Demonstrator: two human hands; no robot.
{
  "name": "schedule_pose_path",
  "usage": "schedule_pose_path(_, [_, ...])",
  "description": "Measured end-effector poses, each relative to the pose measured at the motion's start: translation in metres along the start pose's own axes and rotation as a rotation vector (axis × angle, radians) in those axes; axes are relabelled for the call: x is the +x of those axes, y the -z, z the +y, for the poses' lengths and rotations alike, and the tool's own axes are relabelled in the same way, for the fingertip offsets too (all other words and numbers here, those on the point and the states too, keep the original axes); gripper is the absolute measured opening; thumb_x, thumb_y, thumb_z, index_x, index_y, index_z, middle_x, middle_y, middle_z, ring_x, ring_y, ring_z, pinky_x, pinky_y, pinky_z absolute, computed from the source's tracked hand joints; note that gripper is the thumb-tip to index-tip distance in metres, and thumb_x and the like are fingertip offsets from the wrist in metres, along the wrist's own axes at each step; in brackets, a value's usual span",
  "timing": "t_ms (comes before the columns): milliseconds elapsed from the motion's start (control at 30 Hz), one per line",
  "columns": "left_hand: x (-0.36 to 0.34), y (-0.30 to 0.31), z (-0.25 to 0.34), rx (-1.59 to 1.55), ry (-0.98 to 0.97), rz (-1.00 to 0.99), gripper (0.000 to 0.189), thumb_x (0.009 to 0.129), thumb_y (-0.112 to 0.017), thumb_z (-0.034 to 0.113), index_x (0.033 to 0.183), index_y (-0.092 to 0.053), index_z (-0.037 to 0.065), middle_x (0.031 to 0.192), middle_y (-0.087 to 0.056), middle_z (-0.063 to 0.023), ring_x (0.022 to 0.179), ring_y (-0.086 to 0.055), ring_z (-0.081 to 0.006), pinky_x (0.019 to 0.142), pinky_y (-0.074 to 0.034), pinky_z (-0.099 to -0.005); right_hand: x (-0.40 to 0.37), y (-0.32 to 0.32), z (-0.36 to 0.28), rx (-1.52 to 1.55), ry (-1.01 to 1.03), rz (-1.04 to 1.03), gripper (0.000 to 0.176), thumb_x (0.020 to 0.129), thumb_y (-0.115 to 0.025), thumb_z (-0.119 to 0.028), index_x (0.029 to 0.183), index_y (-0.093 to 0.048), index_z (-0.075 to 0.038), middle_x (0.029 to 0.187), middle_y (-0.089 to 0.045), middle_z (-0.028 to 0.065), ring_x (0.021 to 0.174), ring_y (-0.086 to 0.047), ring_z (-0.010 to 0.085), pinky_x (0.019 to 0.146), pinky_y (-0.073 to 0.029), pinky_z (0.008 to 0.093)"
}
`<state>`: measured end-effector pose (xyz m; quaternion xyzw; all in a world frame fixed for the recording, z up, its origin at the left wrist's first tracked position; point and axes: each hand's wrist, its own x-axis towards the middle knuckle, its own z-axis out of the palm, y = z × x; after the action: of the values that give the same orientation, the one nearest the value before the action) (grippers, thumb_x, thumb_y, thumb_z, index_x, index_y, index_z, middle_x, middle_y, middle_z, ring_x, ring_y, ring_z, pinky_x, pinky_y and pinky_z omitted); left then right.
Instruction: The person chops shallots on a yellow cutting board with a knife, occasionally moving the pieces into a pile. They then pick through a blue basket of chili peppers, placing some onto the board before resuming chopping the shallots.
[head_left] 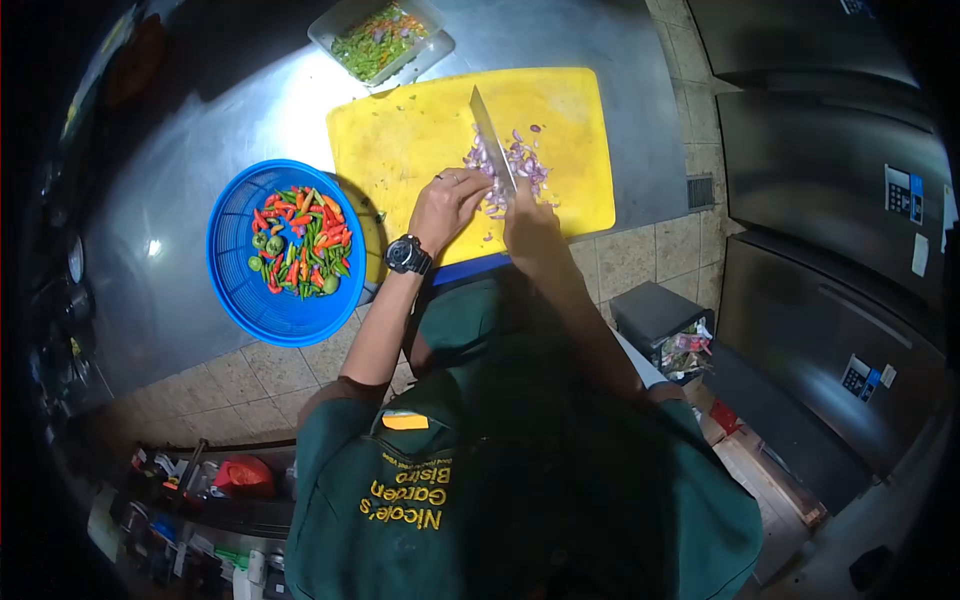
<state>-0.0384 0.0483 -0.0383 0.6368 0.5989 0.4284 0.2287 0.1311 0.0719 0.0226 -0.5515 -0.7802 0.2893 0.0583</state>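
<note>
A wide-bladed kitchen knife (491, 138) is gripped in my right hand (532, 228), its blade pointing to the far side of the yellow cutting board (375, 150). Chopped purple shallots (524, 160) lie on both sides of the blade. My left hand (450, 208), with a black watch at the wrist, is beside the blade on the left, fingers curled and pressed together at the edge of the shallot pieces. Whatever those fingertips hold is hidden.
To the left stands a blue plastic basket (228, 285) with red and green chilies (305, 240) and several small green fruits. A clear container (440, 48) of chopped vegetables (378, 42) sits beyond the board. Steel refrigerators (830, 170) and an open black bin (645, 305) are at right.
</note>
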Motion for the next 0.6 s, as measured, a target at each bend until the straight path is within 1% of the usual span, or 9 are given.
schedule_pose_path(33, [0.0,0.001,0.0,0.003,-0.009,-0.009,0.015,0.089,-0.076,0.005,0.104,-0.08,0.005,0.104,-0.078,-0.0122,0.098,-0.074,-0.0312,0.087,-0.06,-0.04,0.001,0.005,-0.002,-0.002,-0.016,-0.053,0.044,0.097,-0.06,-0.009,0.138,-0.045,-0.001,0.079,-0.069,0.0277,0.08,-0.07,0.0501,0.068,-0.054,0.0589])
schedule_pose_path(133, [-0.002,-0.002,0.004,-0.022,0.008,0.061,0.011,0.089,-0.076,0.005,0.099,-0.079,0.005,0.097,-0.076,-0.0095,0.094,-0.073,-0.0299,0.082,-0.06,-0.0392,0.006,0.001,-0.009,0.051,-0.009,0.017,0.039,0.098,-0.059,-0.009,0.134,-0.046,-0.001,0.08,-0.069,0.0288,0.08,-0.069,0.0509,0.07,-0.053,0.0608])
schedule_pose_path(300, [-0.004,-0.003,0.002,0.005,-0.008,0.04,0.008,0.09,-0.077,0.006,0.098,-0.078,0.005,0.101,-0.076,-0.0114,0.093,-0.073,-0.0304,0.08,-0.06,-0.0397,-0.001,0.017,-0.01,0.12,-0.064,-0.119,0.034,0.099,-0.056,-0.01,0.132,-0.048,-0.001,0.079,-0.068,0.0294,0.077,-0.068,0.051,0.069,-0.052,0.0619])
schedule_pose_path(333, [-0.005,-0.005,0.002,-0.012,0.016,0.049,0.009,0.09,-0.077,0.007,0.098,-0.077,0.004,0.101,-0.075,-0.0123,0.093,-0.073,-0.0309,0.08,-0.06,-0.0398,-0.002,0.002,-0.002,0.15,-0.071,-0.077,0.034,0.104,-0.053,-0.012,0.137,-0.049,-0.002,0.084,-0.067,0.0336,0.084,-0.066,0.0549,0.075,-0.051,0.063])
schedule_pose_path(367, [-0.004,-0.006,0.004,-0.029,0.037,0.059,0.01,0.09,-0.077,0.007,0.099,-0.077,0.004,0.1,-0.075,-0.0133,0.093,-0.073,-0.0314,0.081,-0.06,-0.04,-0.002,0.003,-0.002,0.153,-0.081,-0.064,0.034,0.104,-0.053,-0.012,0.137,-0.049,-0.002,0.084,-0.067,0.0336,0.084,-0.066,0.0549,0.075,-0.051,0.063])
schedule_pose_path(400, [-0.003,-0.005,0.004,0.018,0.003,0.051,0.019,0.087,-0.081,0.013,0.104,-0.076,0.004,0.103,-0.075,-0.014,0.095,-0.073,-0.0319,0.081,-0.06,-0.0402,0.002,0.003,-0.002,0.088,-0.036,-0.058,0.033,0.101,-0.055,-0.012,0.132,-0.05,-0.002,0.083,-0.069,0.031,0.083,-0.068,0.0517,0.074,-0.052,0.0619])
schedule_pose_path(433, [-0.008,-0.004,0.008,0.024,0.0,0.047,0.019,0.087,-0.081,0.013,0.104,-0.076,0.004,0.103,-0.075,-0.014,0.095,-0.073,-0.0319,0.081,-0.06,-0.0402,0.003,0.002,-0.003,0.025,0.008,-0.062,0.031,0.098,-0.058,-0.011,0.127,-0.05,-0.002,0.082,-0.07,0.0283,0.082,-0.07,0.0486,0.074,-0.053,0.0607])
schedule_pose_path(533, [-0.016,0.007,0.033,0.063,0.015,-0.012,0.047,0.078,-0.091,0.023,0.118,-0.072,0.006,0.112,-0.072,-0.0141,0.104,-0.07,-0.0316,0.092,-0.057,-0.0418,0.006,0.047,-0.008,0.001,-0.006,-0.135,0.03,0.097,-0.061,-0.011,0.123,-0.052,-0.001,0.086,-0.072,0.0267,0.087,-0.071,0.0482,0.077,-0.054,0.0607])
schedule_pose_path(600, [-0.024,-0.003,0.037,0.112,-0.067,-0.053,0.036,0.08,-0.09,0.023,0.11,-0.076,0.007,0.107,-0.072,-0.0118,0.1,-0.068,-0.0317,0.09,-0.055,-0.0422,0.007,0.043,0.007,0.006,0.036,-0.127,0.026,0.094,-0.063,-0.008,0.118,-0.055,-0.001,0.089,-0.072,0.0242,0.088,-0.071,0.0468,0.08,-0.055,0.0582])
